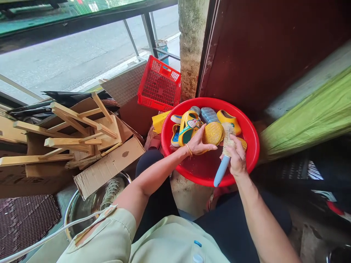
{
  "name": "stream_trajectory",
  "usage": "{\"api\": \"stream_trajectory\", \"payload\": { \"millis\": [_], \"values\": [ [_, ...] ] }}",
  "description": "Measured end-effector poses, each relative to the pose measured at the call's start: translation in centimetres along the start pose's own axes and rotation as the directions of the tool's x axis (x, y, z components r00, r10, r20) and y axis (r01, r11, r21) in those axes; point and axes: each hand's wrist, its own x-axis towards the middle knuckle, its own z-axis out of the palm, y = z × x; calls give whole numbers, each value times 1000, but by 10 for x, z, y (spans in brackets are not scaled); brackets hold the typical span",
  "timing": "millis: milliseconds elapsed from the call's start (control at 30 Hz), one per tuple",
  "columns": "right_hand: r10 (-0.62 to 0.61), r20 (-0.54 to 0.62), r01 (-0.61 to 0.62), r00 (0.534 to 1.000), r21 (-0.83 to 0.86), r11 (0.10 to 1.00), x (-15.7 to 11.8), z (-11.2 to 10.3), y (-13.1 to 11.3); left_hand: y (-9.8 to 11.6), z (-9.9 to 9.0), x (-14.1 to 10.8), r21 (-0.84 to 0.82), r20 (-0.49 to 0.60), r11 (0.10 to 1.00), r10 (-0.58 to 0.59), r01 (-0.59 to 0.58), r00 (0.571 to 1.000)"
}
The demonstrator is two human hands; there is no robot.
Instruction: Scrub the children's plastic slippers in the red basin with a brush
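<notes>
A wide red plastic basin (253,146) holds several wet slippers, mostly yellow, with a few blue-grey ones among them. My left hand (199,145), wearing a thin gold bangle, grips a yellow slipper (213,133) with its textured sole facing up. My right hand (237,156) holds a scrubbing brush (222,168) with a pale blue handle, its pale bristles (228,140) against the yellow slipper. A yellow cartoon-printed slipper (188,128) lies left of my left hand.
Flattened cardboard and wooden slats (71,133) are piled to the left, with a red plastic crate (159,84) behind the basin. A steel basin (95,204) sits near my left arm. A concrete pillar (192,44), a dark red door (268,47) and green fabric (309,113) border the basin.
</notes>
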Motion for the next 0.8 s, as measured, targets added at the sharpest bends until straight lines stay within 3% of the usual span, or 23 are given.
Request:
{"api": "stream_trajectory", "payload": {
  "millis": [167,267,367,533,633,700,800],
  "values": [
    [-74,88,82,993,-85,993,-10,6,6,-1,3,0,109,-34,994,1,3,999],
    [-112,38,118,993,-264,957,-5,9,8,3,5,-3,5,-3,999,32,-32,999],
    [-78,24,81,997,-422,903,12,7,13,11,8,-8,-113,52,992,68,-61,996],
    [-59,26,64,998,-566,822,35,0,24,23,2,-5,-350,40,933,-71,80,997],
    [-197,8,165,980,-584,795,28,4,18,27,-7,3,-469,-29,880,-98,73,995],
    [-338,5,279,941,-576,768,16,9,9,27,-11,8,-558,-67,827,-120,62,991],
    [-447,118,434,887,-548,715,-3,14,-5,27,-12,14,-708,-19,689,-240,156,971]
  ]
}}
